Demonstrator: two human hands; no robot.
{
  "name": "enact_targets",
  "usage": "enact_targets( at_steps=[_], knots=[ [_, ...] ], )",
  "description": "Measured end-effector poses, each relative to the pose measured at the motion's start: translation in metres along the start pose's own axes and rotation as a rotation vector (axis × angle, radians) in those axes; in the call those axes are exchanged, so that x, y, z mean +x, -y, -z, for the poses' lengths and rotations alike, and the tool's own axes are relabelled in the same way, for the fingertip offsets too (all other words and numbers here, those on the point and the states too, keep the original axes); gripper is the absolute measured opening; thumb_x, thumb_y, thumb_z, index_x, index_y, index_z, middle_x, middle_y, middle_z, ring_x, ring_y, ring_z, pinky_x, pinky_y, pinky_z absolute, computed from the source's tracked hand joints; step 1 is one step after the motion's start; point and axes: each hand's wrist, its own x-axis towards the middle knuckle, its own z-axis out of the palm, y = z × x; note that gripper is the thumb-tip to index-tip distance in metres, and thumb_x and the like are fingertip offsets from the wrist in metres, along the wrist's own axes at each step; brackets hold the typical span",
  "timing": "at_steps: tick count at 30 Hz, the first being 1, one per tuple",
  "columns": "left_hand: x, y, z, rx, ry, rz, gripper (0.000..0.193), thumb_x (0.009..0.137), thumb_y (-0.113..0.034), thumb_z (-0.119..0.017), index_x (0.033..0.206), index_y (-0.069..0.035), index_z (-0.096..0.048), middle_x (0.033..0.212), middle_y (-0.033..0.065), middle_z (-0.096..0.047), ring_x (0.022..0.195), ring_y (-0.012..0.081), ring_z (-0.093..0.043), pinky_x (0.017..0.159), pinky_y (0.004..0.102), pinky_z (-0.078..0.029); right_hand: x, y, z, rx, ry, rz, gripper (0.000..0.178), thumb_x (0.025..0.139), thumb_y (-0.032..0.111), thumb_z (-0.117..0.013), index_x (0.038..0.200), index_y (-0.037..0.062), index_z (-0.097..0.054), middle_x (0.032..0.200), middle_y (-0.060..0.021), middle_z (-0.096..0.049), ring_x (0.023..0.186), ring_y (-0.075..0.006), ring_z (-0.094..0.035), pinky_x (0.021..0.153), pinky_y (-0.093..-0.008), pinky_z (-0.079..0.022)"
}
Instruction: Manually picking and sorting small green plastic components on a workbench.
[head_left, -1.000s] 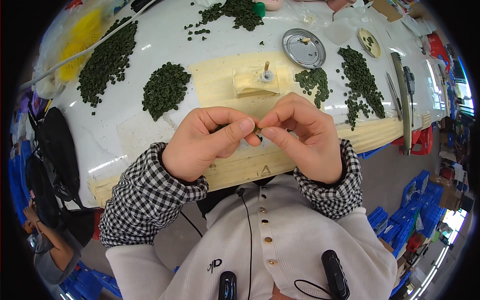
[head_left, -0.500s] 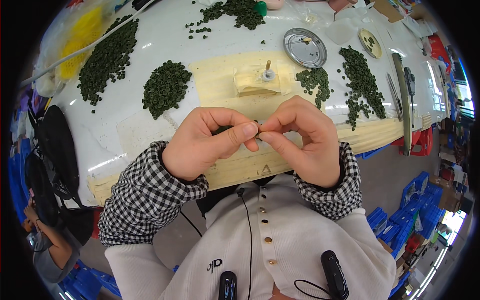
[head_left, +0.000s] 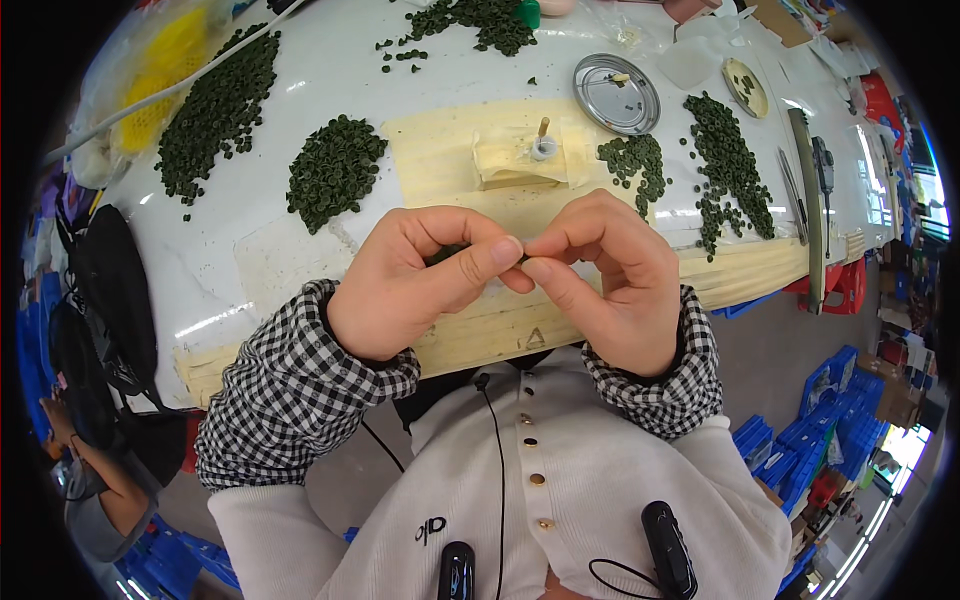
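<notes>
While large heaps of green pieces [head_left: 335, 168] lay unsorted on the white table [head_left: 330, 70], the left hand [head_left: 405, 285] and right hand [head_left: 610, 280] pinched one small dark piece [head_left: 522, 258] between fingertips above its taped edge. Blue crates [head_left: 820, 440] lined the floor at right.

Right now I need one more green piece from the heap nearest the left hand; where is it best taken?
From the small dark green heap take a loose piece at its near edge, fingers coming down from above. The pieces are tiny and lie piled on the white table, so a fingertip pinch at the thin fringe should lift one alone.
</notes>
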Motion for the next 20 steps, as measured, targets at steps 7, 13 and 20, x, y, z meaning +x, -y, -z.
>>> enact_targets(
  at_steps=[7,13,20],
  knots=[
    [-0.0011,-0.0012,-0.0036,0.094,0.005,-0.129,0.015,0.091,-0.012,-0.058,0.095,0.001,-0.066,0.082,0.0045,-0.069,0.053,0.0001,-0.037,0.047,0.017,-0.029,-0.0003,0.0018,0.0002,0.157,0.016,-0.065,0.01,0.085,-0.002,-0.062,0.095,-0.0023,-0.063,0.091,-0.0087,-0.059,0.08,-0.0138,-0.066,0.071,-0.0233,-0.054],
    [-0.0011,-0.0005,-0.0031,0.097,-0.032,-0.136,0.015,0.09,-0.011,-0.059,0.095,0.001,-0.066,0.083,0.0044,-0.069,0.058,0.0006,-0.042,0.052,0.0169,-0.033,-0.0007,0.0007,-0.0005,0.214,0.019,-0.104,0.012,0.086,-0.002,-0.06,0.098,-0.0034,-0.063,0.094,-0.0093,-0.058,0.083,-0.0147,-0.066,0.072,-0.0236,-0.054],
    [-0.0008,0.0048,-0.0005,0.19,-0.044,-0.193,0.016,0.089,-0.01,-0.059,0.097,0.001,-0.067,0.088,0.007,-0.07,0.082,0.0105,-0.062,0.078,0.0206,-0.048,-0.0019,-0.0012,-0.0004,0.235,0.026,-0.125,0.013,0.087,-0.001,-0.06,0.099,-0.0036,-0.062,0.096,-0.0096,-0.058,0.084,-0.0159,-0.066,0.072,-0.0235,-0.054]
  ],
)
